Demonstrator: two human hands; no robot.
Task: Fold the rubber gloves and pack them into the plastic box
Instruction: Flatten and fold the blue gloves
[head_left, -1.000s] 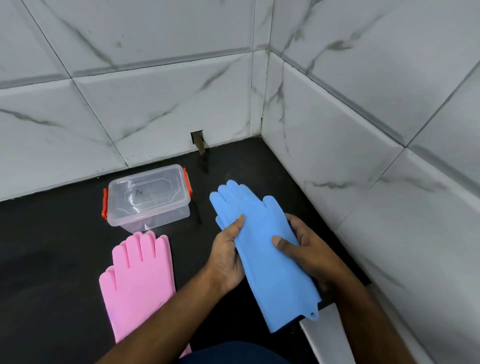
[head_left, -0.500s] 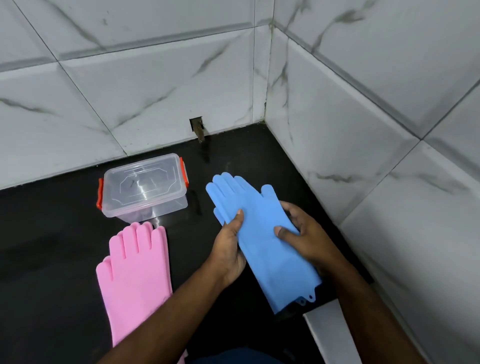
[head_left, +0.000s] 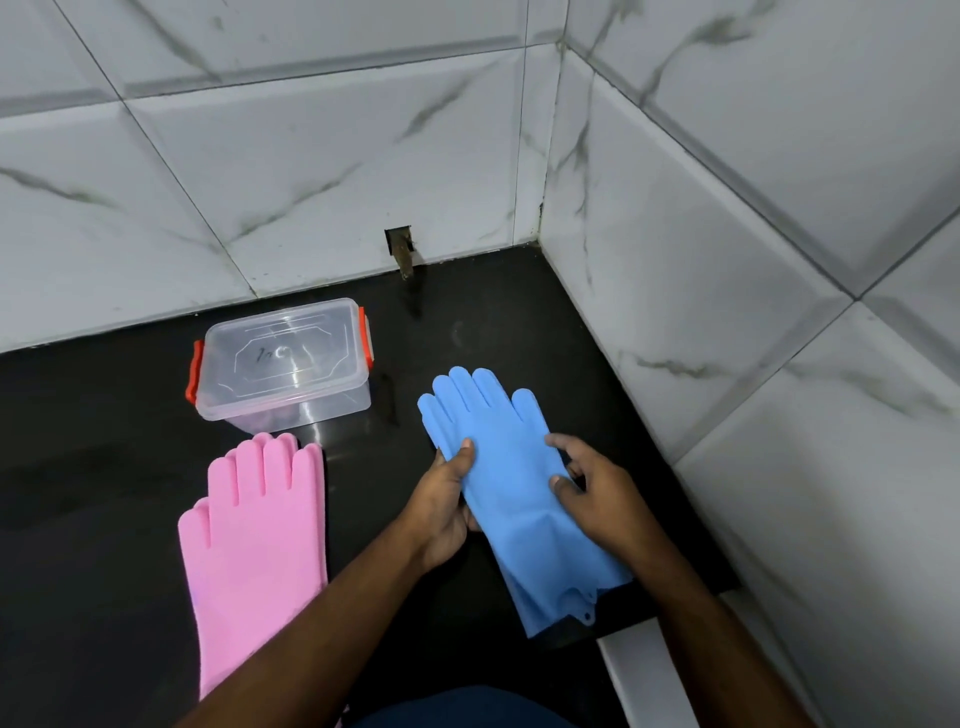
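Note:
A blue rubber glove (head_left: 511, 467) lies on the black counter (head_left: 104, 493), fingers pointing away, its cuff bent and reaching the counter's front edge. My left hand (head_left: 441, 504) pinches the glove's left edge, thumb on top. My right hand (head_left: 597, 493) grips its right edge, fingers resting on the glove. A pink rubber glove (head_left: 254, 540) lies flat to the left, untouched. The clear plastic box (head_left: 283, 358) with orange side clips stands behind the pink glove, its lid on.
White marble-look tiled walls (head_left: 727, 260) close in the counter at the back and the right, forming a corner. A small dark hole (head_left: 400, 249) sits in the back wall at counter level. A white ledge (head_left: 644, 675) lies beyond the counter's front right edge.
The blue glove has come down onto the counter and its cuff now buckles at the front edge. Both hands keep hold of its sides.

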